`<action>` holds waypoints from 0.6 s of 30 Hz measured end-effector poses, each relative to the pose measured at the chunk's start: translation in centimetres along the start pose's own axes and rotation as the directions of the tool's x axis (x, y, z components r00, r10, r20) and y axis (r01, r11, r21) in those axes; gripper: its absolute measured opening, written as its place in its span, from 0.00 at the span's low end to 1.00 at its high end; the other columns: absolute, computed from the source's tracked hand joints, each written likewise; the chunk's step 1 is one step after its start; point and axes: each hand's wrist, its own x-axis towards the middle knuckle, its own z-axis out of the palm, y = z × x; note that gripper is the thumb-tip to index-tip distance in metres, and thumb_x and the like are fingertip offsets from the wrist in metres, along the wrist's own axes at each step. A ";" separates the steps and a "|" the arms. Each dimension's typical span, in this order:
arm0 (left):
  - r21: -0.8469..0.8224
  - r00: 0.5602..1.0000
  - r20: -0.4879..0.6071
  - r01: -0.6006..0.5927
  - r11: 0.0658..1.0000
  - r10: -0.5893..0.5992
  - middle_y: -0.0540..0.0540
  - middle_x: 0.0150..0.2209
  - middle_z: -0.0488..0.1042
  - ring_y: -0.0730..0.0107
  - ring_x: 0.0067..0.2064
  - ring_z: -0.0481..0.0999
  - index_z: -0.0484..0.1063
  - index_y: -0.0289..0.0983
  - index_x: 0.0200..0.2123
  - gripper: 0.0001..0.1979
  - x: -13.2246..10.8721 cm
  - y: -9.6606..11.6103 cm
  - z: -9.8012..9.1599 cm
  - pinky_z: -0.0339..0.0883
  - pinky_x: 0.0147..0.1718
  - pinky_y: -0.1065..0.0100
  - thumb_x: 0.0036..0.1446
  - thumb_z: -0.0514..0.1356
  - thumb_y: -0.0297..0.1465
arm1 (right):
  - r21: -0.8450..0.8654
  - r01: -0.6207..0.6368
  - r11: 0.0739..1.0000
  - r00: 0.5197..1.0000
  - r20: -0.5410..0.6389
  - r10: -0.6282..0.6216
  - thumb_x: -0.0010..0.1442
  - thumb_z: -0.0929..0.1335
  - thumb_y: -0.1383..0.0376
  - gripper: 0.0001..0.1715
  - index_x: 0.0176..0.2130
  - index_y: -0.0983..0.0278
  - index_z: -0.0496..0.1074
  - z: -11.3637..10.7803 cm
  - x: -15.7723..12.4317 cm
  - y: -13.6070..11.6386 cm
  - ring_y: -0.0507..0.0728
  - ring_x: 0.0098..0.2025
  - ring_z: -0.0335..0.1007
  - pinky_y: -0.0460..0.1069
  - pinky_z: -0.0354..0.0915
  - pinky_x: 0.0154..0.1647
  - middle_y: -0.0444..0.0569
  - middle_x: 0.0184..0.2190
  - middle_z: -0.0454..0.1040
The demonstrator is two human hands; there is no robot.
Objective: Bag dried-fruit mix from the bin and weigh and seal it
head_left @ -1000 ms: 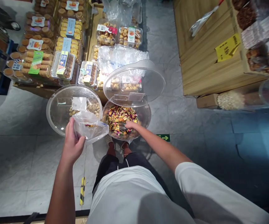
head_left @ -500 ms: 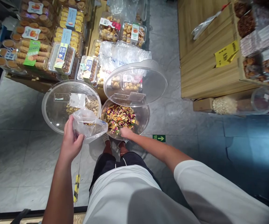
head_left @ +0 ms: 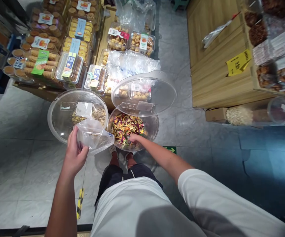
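My left hand (head_left: 76, 151) grips a clear plastic bag (head_left: 93, 135) by its edge and holds it with the mouth spread. The bag is in front of a lidded clear bin (head_left: 52, 118) with pale flakes (head_left: 96, 113) inside. My right hand (head_left: 134, 138) reaches into the round clear bin (head_left: 154, 130) beside it, down at a colourful mix of dried petals or shreds (head_left: 126, 126). Its fingers are closed, and what they hold is hidden in the mix. The hinged clear lid (head_left: 168, 93) of this bin stands raised behind it.
Stacked clear boxes of cookies (head_left: 42, 61) and packed snacks (head_left: 142, 42) cover the display behind the bins. On the right stands a wooden counter (head_left: 214, 75) with a yellow price tag (head_left: 238, 62). A container of oats (head_left: 240, 116) lies near its foot.
The camera view has tilted slightly, so the displays sit a little lower. My right hand has shifted slightly within the petal bin; my left still holds the bag.
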 end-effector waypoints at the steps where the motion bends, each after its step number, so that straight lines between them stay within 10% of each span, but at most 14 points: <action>1: -0.001 1.000 -0.002 0.007 1.000 -0.007 0.35 0.76 0.54 0.51 0.62 0.74 0.51 0.43 0.78 0.46 -0.2 0.0 0.0 0.77 0.56 0.55 0.59 0.63 0.30 | -0.014 0.007 1.000 1.000 0.028 -0.006 0.73 0.70 0.56 0.20 0.57 0.67 0.75 0.2 0.4 -0.1 0.57 0.42 0.79 0.51 0.76 0.44 0.52 0.46 0.80; 18: -0.014 0.999 0.014 0.039 0.999 -0.038 0.35 0.77 0.52 0.52 0.62 0.75 0.50 0.44 0.78 0.45 -1.0 -1.4 -0.7 0.76 0.57 0.56 0.60 0.63 0.31 | -0.183 -0.058 0.981 0.998 -0.050 0.050 0.73 0.63 0.64 0.22 0.57 0.70 0.79 2.2 3.9 -1.5 0.66 0.57 0.79 0.51 0.71 0.54 0.67 0.55 0.80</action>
